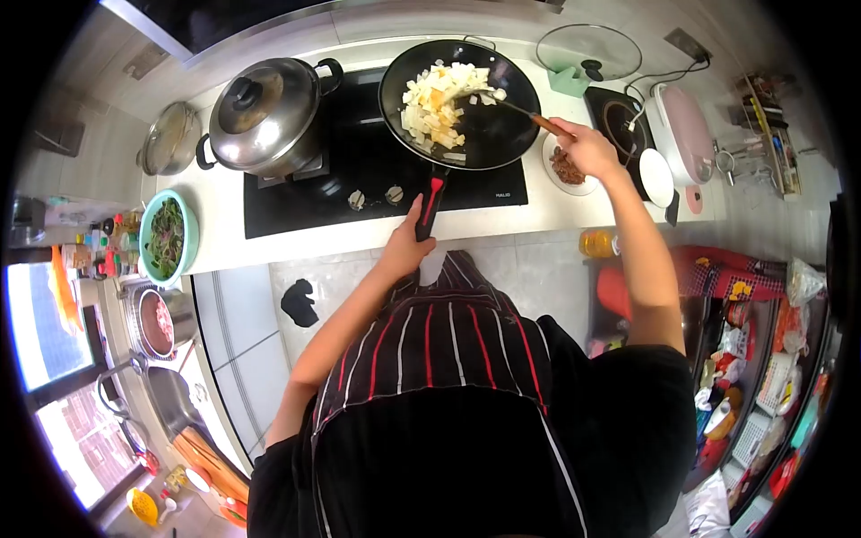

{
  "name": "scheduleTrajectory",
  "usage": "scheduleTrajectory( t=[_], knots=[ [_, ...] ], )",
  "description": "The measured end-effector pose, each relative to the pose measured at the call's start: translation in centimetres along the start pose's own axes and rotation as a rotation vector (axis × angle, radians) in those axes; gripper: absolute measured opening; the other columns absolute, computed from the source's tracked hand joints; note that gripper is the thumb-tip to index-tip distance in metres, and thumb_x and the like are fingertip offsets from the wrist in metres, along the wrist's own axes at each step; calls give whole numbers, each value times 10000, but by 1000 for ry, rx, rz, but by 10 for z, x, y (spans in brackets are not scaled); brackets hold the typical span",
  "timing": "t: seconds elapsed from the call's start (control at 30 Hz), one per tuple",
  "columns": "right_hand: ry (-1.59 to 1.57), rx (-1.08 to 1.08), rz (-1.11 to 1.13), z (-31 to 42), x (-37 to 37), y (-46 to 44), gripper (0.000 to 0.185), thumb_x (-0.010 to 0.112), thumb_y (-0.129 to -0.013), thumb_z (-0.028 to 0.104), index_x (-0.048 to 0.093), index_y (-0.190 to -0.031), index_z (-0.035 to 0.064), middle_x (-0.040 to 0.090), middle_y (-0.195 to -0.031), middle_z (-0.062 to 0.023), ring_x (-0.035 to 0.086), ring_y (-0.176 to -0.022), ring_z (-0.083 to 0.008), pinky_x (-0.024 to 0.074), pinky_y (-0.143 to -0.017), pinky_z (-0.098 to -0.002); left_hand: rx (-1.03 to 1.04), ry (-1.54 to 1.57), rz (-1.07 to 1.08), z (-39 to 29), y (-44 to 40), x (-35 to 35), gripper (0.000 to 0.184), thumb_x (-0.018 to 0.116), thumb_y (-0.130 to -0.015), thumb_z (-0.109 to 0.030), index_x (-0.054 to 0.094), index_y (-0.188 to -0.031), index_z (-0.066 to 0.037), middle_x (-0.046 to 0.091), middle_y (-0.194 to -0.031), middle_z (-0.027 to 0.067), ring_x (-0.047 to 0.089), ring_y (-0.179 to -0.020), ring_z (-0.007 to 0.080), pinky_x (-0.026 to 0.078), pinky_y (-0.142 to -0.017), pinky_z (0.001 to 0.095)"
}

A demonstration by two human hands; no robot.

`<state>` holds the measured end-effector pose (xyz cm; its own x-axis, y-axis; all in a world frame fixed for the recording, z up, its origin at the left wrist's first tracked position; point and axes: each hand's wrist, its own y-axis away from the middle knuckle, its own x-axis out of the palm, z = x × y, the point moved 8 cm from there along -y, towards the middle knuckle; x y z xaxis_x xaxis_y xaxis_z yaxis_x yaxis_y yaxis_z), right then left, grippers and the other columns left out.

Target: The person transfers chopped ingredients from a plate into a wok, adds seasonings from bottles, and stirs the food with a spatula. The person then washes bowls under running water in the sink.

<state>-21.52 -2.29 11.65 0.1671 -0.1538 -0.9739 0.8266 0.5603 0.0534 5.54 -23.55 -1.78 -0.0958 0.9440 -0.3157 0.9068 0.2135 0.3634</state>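
A black wok (498,134) sits over the right side of the stove, with pale chopped food (439,99) heaped on its left half, some pieces tinted orange. My left hand (405,244) is closed around the wok's black-and-red handle (432,199). In my right hand (587,150) is a spatula (543,122) by its wooden handle; its blade reaches into the food and is partly hidden there. Just under my right hand, a white plate (587,186) holds brown, crumbly food (565,168).
Left of the wok stands a lidded steel pot (267,112) on the black stove (359,152). A green bowl of leafy vegetables (167,238) is at the counter's left. A glass lid (574,49), a pink appliance (683,134) and cables are at the right.
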Motion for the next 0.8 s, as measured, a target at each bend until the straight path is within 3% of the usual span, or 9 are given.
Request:
scheduleTrajectory(
  t=[0.07,0.1,0.13,0.27,0.4,0.47,0.57,0.67,0.8],
  knots=[
    [-466,161,265,-54,14,-18,419,535,-909,229,541,-1328,220,604,-758,-52,563,-637,-152,462,-609,-309,-59,36,17,-11,9,-6,867,629,-734,-50,208,-1487,-136,636,-1032,258,648,-905,356,493,-801,381],
    [-675,209,253,-70,8,-20,434,541,-909,193,529,-1341,150,486,-685,24,409,-559,-71,373,-524,-230,-8,38,-19,-6,6,-7,863,624,-726,-39,224,-1485,-135,617,-1093,250,633,-946,338,478,-831,349],
    [-751,312,275,-68,-9,-13,395,524,-946,194,526,-1340,163,427,-629,73,341,-496,-40,266,-433,-201,43,38,-55,-6,5,-9,860,620,-717,-29,241,-1482,-135,598,-1154,242,618,-987,320,463,-860,318],
    [-852,439,331,-100,24,-39,363,494,-963,273,540,-1311,182,436,-594,60,288,-419,-37,202,-358,-198,15,90,-73,-1,5,-7,852,611,-699,-7,275,-1473,-124,594,-1176,211,604,-950,263,453,-841,278],
    [-1255,586,658,-62,100,-36,394,471,-972,257,465,-1364,225,354,-583,84,248,-433,-25,176,-360,-190,-64,81,-77,-6,8,-7,830,606,-693,9,316,-1461,-120,600,-1173,192,586,-861,190,463,-793,264],
    [-1196,382,664,-39,94,-24,387,479,-967,246,511,-1349,191,404,-627,58,319,-498,-38,260,-420,-192,-101,60,-76,-4,8,-7,835,605,-692,14,313,-1463,-120,593,-1193,191,587,-851,189,465,-789,265],
    [-846,58,472,-15,61,1,408,490,-962,225,502,-1361,142,410,-641,43,370,-541,-64,329,-498,-219,-56,95,-112,-6,9,-8,841,605,-688,23,314,-1463,-123,581,-1225,187,586,-856,184,468,-796,267],
    [-655,-54,394,-12,22,37,410,495,-952,209,506,-1353,123,434,-663,23,415,-598,-75,370,-568,-241,-22,74,-130,-4,7,-9,838,601,-688,30,317,-1462,-122,576,-1240,183,585,-856,177,470,-796,269],
    [-584,-51,430,-18,35,63,403,512,-934,227,528,-1329,152,558,-715,-50,525,-645,-147,418,-619,-289,-67,89,-126,-9,9,-10,830,594,-690,32,323,-1460,-119,583,-1233,182,598,-872,184,471,-799,276]
  ],
)
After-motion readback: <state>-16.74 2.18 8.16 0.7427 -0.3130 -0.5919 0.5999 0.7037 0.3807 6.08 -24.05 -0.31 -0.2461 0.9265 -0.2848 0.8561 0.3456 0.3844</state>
